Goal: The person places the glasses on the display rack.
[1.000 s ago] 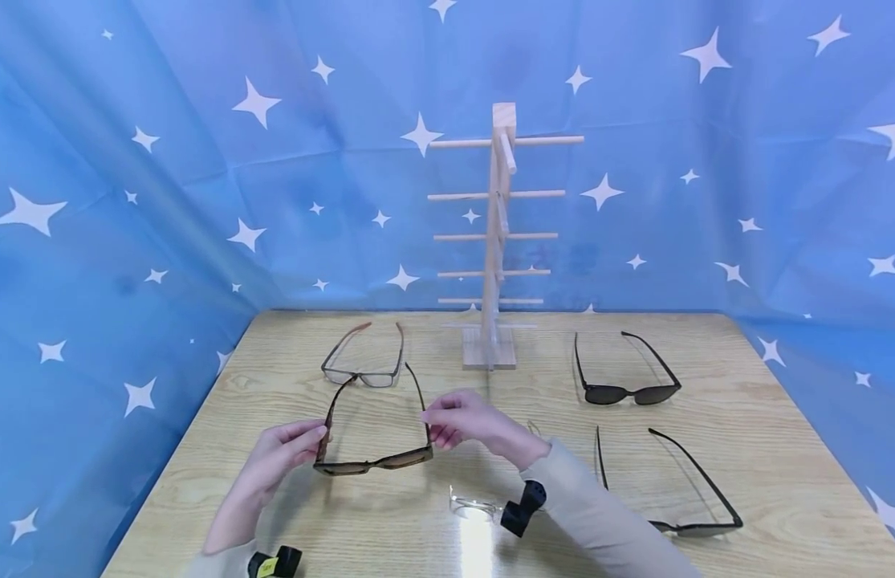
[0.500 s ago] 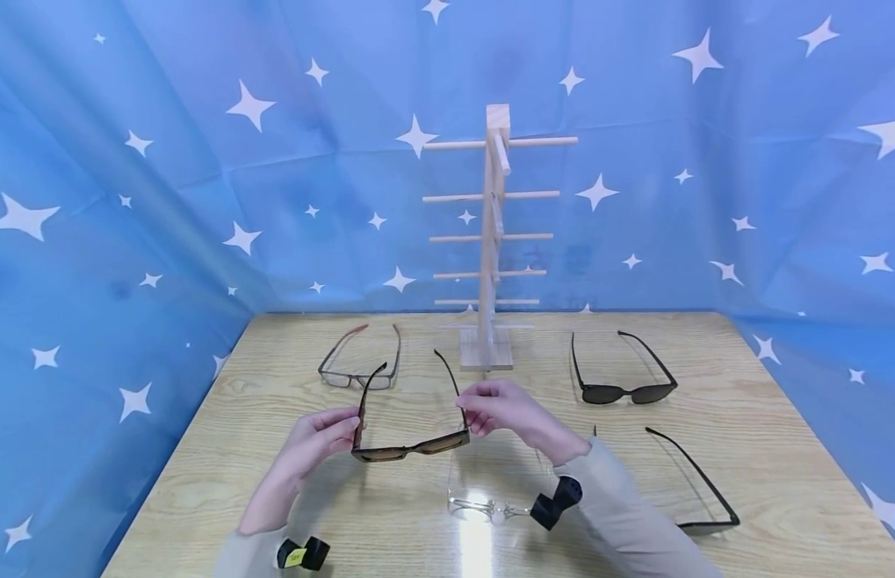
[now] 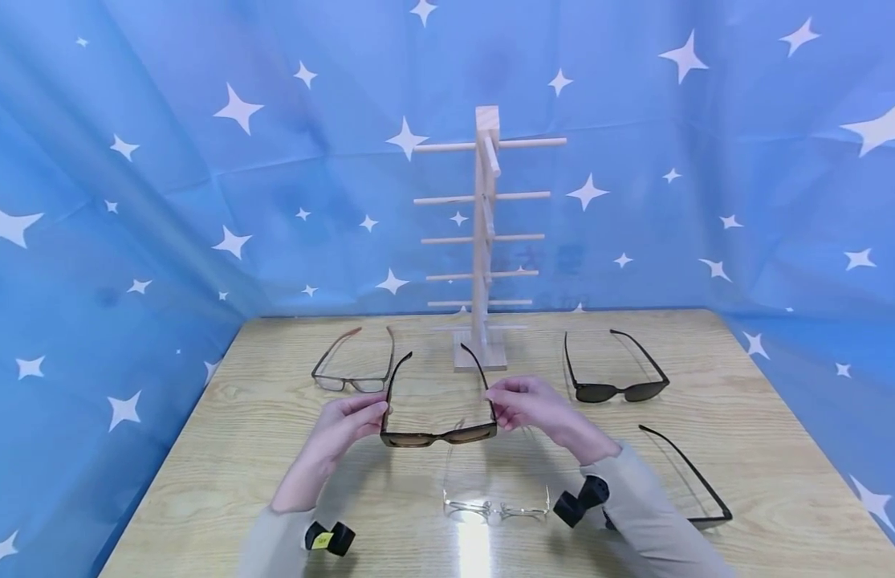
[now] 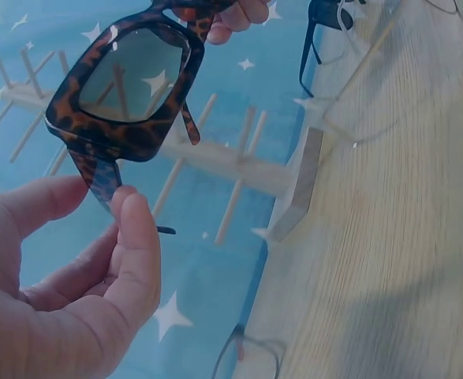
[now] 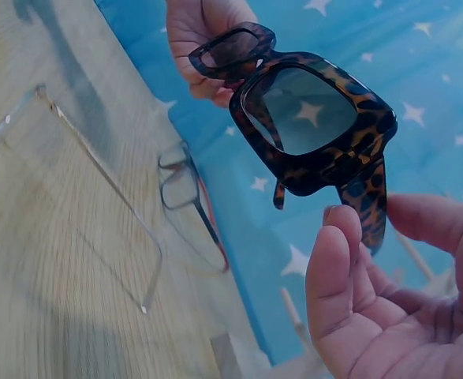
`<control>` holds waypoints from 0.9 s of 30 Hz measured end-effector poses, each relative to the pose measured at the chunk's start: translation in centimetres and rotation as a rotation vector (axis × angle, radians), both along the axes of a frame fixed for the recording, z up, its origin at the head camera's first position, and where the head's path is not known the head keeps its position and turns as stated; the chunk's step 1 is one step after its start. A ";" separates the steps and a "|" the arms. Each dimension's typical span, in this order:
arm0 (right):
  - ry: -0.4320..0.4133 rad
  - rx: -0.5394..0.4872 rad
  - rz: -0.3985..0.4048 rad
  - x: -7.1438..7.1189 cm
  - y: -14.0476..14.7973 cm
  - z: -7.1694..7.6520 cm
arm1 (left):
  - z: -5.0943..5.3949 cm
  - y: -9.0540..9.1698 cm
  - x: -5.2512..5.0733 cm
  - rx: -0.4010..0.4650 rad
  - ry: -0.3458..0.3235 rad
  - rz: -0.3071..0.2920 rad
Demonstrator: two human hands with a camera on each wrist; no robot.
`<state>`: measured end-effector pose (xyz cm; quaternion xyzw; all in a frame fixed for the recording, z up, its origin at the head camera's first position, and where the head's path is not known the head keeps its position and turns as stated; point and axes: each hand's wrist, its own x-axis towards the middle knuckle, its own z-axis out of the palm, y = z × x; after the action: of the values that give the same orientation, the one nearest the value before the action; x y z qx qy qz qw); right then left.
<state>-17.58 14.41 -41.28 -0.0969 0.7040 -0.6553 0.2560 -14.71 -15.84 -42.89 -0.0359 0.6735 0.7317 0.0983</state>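
Left hand (image 3: 339, 429): pinching the tortoiseshell sunglasses (image 3: 438, 438) by the frame-left temple, close to the hinge, between thumb and fingers.
Right hand (image 3: 534, 408): pinching the opposite temple the same way, also near the hinge.
Tortoiseshell sunglasses: held up between both hands, just below the centre of the head view; seen with both temples unfolded and pointing away, lens side toward the camera; tinted brown in the head view.
Sleeves (image 3: 645, 504): pale, running down to the bottom edge of the frame, with a black camera (image 3: 581, 501) strapped at each wrist.
Clear-lensed glasses (image 3: 499, 510): lying thin-rimmed below the held pair, lower centre, beside a bright glare on the table (image 3: 201, 457).
Grey-framed glasses (image 3: 351, 380): lying open left of centre, just beyond the left hand, with reddish temple ends.
Black sunglasses (image 3: 620, 392): lying open right of centre, dark-lensed, temples away.
Black-framed glasses (image 3: 710, 521): lying at lower right, partly hidden behind the right sleeve.
Wooden stand (image 3: 482, 241): standing upright at upper centre, near the table's far edge, with rows of pegs reaching to both sides.
Backdrop (image 3: 331, 172): hanging blue, patterned with white stars, behind and along both sides of the table.
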 end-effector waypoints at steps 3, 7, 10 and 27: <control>-0.004 0.004 -0.021 -0.1 0.8 -0.1 | -0.1 0.8 -0.4 0.005 -0.002 0.004; -0.012 -0.012 -0.048 -0.2 1.8 -0.2 | -0.3 1.9 -1.1 0.016 -0.009 0.015; -0.015 -0.033 -0.066 -0.5 2.4 -0.1 | -0.5 2.7 -1.6 0.023 -0.010 0.021; -0.028 0.004 -0.184 -4.1 4.7 0.3 | -0.2 6.5 -5.8 0.077 -0.023 0.083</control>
<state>-21.66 19.15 -41.02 -0.0219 0.7076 -0.6760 0.2048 -20.54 -9.30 -43.08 -0.0683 0.6416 0.7601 0.0767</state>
